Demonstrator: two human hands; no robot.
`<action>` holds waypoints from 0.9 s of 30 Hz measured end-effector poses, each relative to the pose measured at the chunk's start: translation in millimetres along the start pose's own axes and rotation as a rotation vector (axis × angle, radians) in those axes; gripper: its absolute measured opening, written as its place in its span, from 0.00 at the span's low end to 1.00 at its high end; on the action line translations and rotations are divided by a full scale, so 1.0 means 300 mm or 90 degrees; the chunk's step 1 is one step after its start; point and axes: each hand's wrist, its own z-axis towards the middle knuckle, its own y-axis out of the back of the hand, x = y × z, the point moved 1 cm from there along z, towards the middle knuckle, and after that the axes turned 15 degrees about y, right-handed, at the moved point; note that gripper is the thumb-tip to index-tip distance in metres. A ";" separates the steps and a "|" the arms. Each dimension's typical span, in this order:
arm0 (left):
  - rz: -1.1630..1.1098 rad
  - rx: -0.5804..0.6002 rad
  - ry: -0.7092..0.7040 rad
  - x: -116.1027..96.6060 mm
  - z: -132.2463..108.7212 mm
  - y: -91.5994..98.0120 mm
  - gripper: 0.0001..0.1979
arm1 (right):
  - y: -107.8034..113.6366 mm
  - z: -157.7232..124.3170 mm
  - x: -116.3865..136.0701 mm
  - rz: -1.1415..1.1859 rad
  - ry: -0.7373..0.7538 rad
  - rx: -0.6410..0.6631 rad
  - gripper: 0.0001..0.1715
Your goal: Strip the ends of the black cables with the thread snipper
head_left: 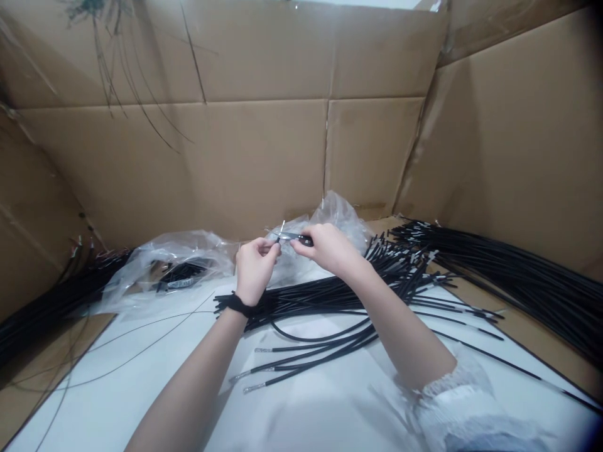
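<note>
My left hand (254,267), with a black band (241,305) at its wrist, pinches a black cable. The cable's pale tip (283,226) sticks up past the fingertips. My right hand (330,248) is closed round the dark handle of a small knife (305,240). Its blade points left and lies against or just beside the cable end; contact is too small to tell. Below both hands a bundle of black cables (311,295) spreads over the white tabletop (320,420). Several nearer cables end in bare silvery braid (255,388).
Cardboard walls (254,157) rise behind and at both sides. More black cables lie at right (509,270) and left (61,295). Clear plastic bags (183,245) sit along the back. Thin loose wires (141,326) cross the left, and others hang on the back wall.
</note>
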 end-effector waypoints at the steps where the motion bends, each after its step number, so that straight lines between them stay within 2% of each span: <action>1: 0.014 -0.006 -0.002 0.007 0.006 -0.008 0.12 | -0.013 0.007 -0.006 -0.008 -0.011 0.008 0.18; 8: 0.126 -0.035 -0.020 0.043 0.040 -0.034 0.11 | -0.085 0.053 -0.042 -0.062 -0.013 0.080 0.20; 14: 0.212 -0.062 -0.038 0.093 0.087 -0.055 0.09 | -0.113 0.193 -0.047 -0.123 0.021 0.215 0.21; 20: 0.243 -0.004 0.001 0.143 0.136 -0.090 0.09 | -0.154 0.304 -0.050 -0.127 0.001 0.362 0.21; 24: 0.270 0.021 0.025 0.159 0.149 -0.107 0.10 | -0.176 0.326 -0.056 -0.107 -0.013 0.450 0.16; 27: 0.296 0.017 0.028 0.166 0.145 -0.116 0.11 | -0.180 0.328 -0.056 -0.096 -0.017 0.485 0.15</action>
